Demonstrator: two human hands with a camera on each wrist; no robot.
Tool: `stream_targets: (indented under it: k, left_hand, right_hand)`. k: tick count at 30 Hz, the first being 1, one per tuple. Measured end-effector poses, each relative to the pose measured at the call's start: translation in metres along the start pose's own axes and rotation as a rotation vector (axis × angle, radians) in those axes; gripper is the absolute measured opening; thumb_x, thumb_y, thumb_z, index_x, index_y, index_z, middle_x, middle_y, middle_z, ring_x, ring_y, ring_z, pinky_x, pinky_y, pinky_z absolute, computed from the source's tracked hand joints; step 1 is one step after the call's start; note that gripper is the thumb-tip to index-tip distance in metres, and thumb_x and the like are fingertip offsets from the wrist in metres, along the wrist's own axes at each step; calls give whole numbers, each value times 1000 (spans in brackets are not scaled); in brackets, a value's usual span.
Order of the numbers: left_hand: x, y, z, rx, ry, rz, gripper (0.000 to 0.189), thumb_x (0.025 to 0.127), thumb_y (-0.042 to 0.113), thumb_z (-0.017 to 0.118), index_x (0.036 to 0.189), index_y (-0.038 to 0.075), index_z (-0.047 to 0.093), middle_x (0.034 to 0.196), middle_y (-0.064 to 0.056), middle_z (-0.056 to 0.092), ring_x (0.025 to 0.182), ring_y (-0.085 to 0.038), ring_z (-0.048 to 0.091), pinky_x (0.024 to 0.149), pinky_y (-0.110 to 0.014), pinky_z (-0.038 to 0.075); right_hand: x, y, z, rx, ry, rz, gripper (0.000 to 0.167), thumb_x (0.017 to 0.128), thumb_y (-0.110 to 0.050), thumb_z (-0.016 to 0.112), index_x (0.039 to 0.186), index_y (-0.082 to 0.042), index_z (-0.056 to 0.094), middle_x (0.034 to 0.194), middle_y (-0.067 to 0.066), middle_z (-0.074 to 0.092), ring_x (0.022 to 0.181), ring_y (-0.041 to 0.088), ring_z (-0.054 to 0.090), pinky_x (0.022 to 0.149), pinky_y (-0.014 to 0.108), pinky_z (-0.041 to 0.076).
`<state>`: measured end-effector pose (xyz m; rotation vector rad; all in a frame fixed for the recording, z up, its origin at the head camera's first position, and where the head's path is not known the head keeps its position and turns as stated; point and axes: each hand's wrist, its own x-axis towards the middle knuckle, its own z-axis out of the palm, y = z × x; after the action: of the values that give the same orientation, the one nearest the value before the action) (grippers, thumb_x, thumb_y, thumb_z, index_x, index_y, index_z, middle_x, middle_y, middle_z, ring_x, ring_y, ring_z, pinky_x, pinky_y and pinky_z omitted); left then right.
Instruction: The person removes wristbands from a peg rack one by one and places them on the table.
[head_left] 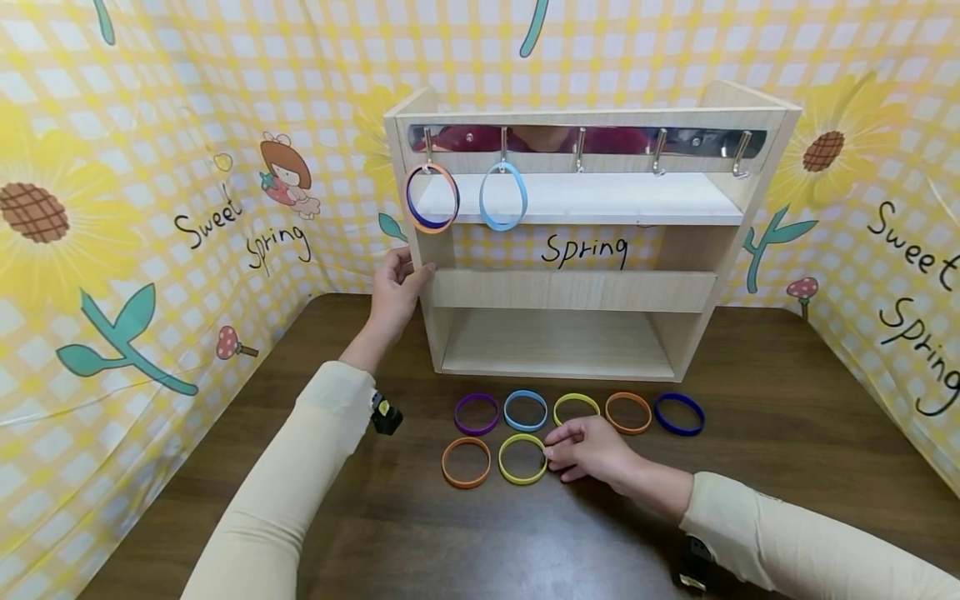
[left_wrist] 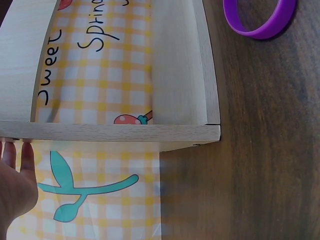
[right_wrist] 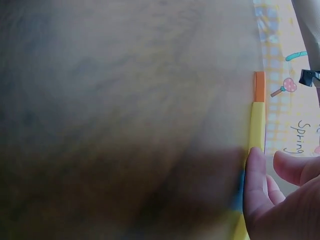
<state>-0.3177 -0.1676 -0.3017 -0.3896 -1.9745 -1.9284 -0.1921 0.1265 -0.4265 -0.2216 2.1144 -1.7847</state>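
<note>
My left hand [head_left: 393, 292] holds the left side panel of a pale wooden shelf [head_left: 573, 292], its thumb at the front edge. In the left wrist view its fingers [left_wrist: 27, 160] lie against the panel's outer face. Over the table, my right hand [head_left: 592, 454] reaches a yellow wristband [head_left: 522, 482] in the front row, fingertips right at the band's right edge. The right wrist view shows the thumb [right_wrist: 290, 167] apart from the index finger, which overlaps the yellow band [right_wrist: 257, 125]. An orange wristband [head_left: 467, 485] lies left of it.
Behind lies a row of purple [head_left: 476, 432], light blue [head_left: 525, 428], yellow [head_left: 576, 396], orange [head_left: 628, 432] and dark blue wristbands [head_left: 680, 432]. On the shelf's metal hook rail [head_left: 543, 140], orange and dark blue bands share the leftmost hook; a light blue band [head_left: 503, 227] hangs beside them.
</note>
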Motion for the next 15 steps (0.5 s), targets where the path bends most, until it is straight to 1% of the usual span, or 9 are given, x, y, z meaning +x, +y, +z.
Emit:
stream_targets:
  k: [5, 7, 9, 11, 13, 15]
  left_hand:
    - [1, 0, 0, 3, 7, -2, 37, 93, 5, 61, 126, -8, 50, 114, -13, 59, 102, -15, 57, 81, -26, 47]
    - [1, 0, 0, 0, 10, -2, 37, 93, 4, 61, 126, -8, 50, 113, -12, 59, 101, -15, 57, 81, -26, 48]
    - [1, 0, 0, -6, 9, 2, 37, 93, 4, 61, 126, -9, 50, 115, -17, 59, 100, -15, 57, 80, -26, 48]
    - [1, 0, 0, -6, 8, 6, 37, 93, 3, 61, 126, -9, 50, 116, -19, 58, 100, -15, 57, 80, -25, 48]
    - [0, 0, 1, -6, 10, 9, 37, 92, 3, 61, 125, -9, 50, 115, -17, 59, 99, -14, 57, 80, -25, 48]
    - [0, 0, 1, -7, 12, 11, 37, 92, 3, 61, 125, -9, 50, 111, -12, 60, 99, -14, 57, 80, -25, 48]
  right_hand:
    - [0, -9, -4, -10, 5, -21, 22, 88, 2, 67, 106, 14, 61, 89, 16, 69, 79, 27, 69, 64, 37, 57]
    - [1, -14, -5, -8, 12, -28, 24, 89, 1, 67, 108, 15, 61, 92, 18, 69, 81, 28, 69, 65, 37, 57]
    - [3, -19, -6, 1, 25, -37, 27, 89, 0, 67, 110, 15, 60, 95, 21, 68, 83, 29, 69, 66, 37, 57]
    - [6, -25, -6, 15, 41, -47, 29, 89, -1, 67, 112, 15, 59, 96, 23, 67, 84, 30, 69, 67, 37, 57]
    - [9, -31, -6, 31, 57, -66, 30, 90, -2, 68, 112, 15, 59, 96, 23, 67, 85, 31, 69, 68, 38, 57]
    - [11, -38, -6, 56, 70, -82, 29, 90, -2, 67, 112, 15, 59, 94, 21, 67, 86, 32, 68, 69, 38, 57]
